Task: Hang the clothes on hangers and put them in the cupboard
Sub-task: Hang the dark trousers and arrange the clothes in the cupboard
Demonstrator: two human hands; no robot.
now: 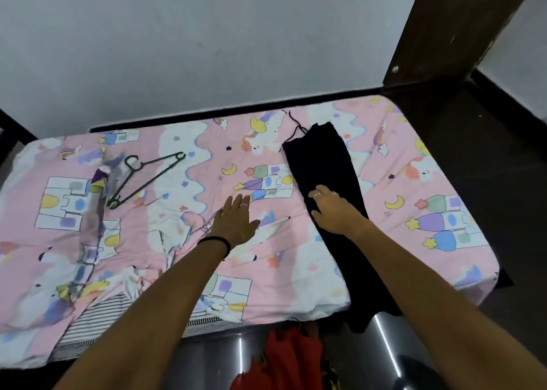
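The right hand (333,209) lies flat, fingers straight, on black trousers (325,164) near the bed's (444,271) right edge. The left hand (236,221) rests spread at mid-bed. A green hanger (145,179) lies toward the left edge.

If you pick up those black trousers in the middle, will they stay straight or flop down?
The black trousers will probably flop: one end already droops off the bed. They look like thin cloth, so likely light. The right hand lies flat on them.
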